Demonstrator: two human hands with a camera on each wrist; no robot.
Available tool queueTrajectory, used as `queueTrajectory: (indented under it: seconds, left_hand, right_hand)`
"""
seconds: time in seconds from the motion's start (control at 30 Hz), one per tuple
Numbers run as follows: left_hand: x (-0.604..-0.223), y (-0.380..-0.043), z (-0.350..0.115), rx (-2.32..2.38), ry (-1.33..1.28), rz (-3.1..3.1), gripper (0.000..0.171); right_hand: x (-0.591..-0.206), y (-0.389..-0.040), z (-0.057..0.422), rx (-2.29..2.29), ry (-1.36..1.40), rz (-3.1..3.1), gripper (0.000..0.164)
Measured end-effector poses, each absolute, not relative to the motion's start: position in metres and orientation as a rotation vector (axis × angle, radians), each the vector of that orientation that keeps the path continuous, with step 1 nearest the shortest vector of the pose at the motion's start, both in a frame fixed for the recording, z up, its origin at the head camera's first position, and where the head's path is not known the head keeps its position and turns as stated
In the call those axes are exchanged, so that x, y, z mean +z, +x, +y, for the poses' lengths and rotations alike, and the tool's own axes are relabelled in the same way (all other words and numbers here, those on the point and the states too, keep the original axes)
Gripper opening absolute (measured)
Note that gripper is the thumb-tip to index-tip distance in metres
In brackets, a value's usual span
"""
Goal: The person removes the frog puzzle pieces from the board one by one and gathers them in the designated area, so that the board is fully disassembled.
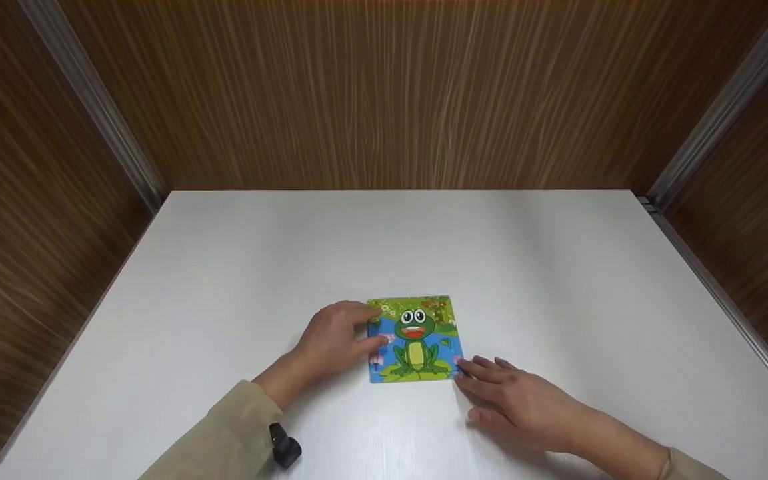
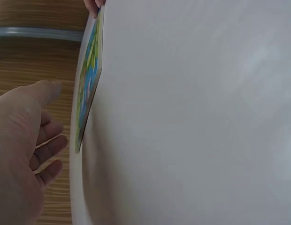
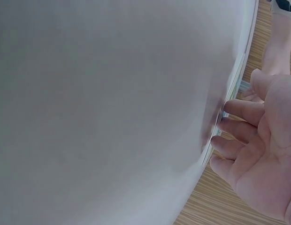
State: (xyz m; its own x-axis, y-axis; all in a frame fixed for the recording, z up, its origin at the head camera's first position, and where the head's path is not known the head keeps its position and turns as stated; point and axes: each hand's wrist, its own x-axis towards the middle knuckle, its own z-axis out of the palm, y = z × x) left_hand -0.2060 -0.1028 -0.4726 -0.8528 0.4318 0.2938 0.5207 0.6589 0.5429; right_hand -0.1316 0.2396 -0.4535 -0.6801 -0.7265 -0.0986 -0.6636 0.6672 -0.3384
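A square picture board [image 1: 416, 340] with a green frog on a blue and green background lies face up on the white table. In the left wrist view the board [image 2: 91, 70] appears edge-on as a thin panel. My left hand [image 1: 339, 335] is at its left side, thumb and forefinger spread and reaching just over that edge. Seen from the left wrist, the left hand [image 2: 23, 136] has loosely bent fingers. At the lower right corner my right hand [image 1: 521, 403] touches the board's edge with its fingertips, and in the right wrist view the right hand [image 3: 263, 140] has its fingers extended.
The white table [image 1: 237, 253] stretches around the board. Wood-grain panels [image 1: 384, 93] stand at the back and both sides, with metal strips [image 1: 94, 93] at the corners. A black device [image 1: 285, 448] hangs at the left sleeve cuff.
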Motion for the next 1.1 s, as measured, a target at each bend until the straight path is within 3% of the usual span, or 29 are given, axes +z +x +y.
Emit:
queueTrajectory:
  seconds: [0.2, 0.77, 1.1]
  left_hand:
    - [-0.48, -0.225, -0.105, -1.18, -0.729, -2.834, 0.065]
    - [-0.483, -0.228, -0.111, -0.873, -0.856, -2.998, 0.079]
    - [-0.491, -0.231, -0.105, -1.127, -0.735, -2.981, 0.081]
  right_hand:
    - [-0.454, -0.132, 0.239, -0.4, -1.113, 2.658, 0.065]
    - [-0.448, -0.133, 0.246, -0.405, -1.197, 2.643, 0.06]
    - [-0.427, -0.184, 0.224, -0.63, -1.18, 2.673, 0.039]
